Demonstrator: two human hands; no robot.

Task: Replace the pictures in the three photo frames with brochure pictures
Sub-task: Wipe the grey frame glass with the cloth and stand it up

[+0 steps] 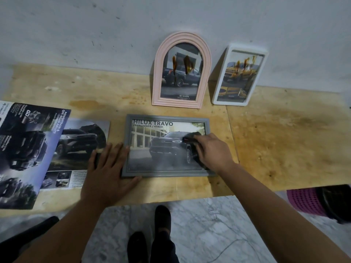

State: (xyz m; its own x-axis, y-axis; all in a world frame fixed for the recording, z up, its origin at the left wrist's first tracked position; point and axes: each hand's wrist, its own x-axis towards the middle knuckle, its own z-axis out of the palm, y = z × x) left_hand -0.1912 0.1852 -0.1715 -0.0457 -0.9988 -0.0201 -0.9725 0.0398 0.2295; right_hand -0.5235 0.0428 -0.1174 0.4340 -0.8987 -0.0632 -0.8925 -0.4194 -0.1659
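The grey frame point(167, 146) lies flat at centre on the wooden surface point(284, 133), its picture reading "HILUX TRAVO PRERUNNER / 4TREX". The right hand point(212, 150) grips a dark cloth point(191, 136) on its glass; the left hand point(108, 168) presses flat on its left edge. Above stand a pink arched frame point(182, 70) marked "TOYOTA" and a white frame point(240, 75). Brochures point(34, 149) at left read "POWERTRAIN & OFF-ROAD ABILITY".

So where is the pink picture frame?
In the head view, the pink arched frame stands leaning against the wall at the back of the table, just left of the white frame and behind the flat grey frame.
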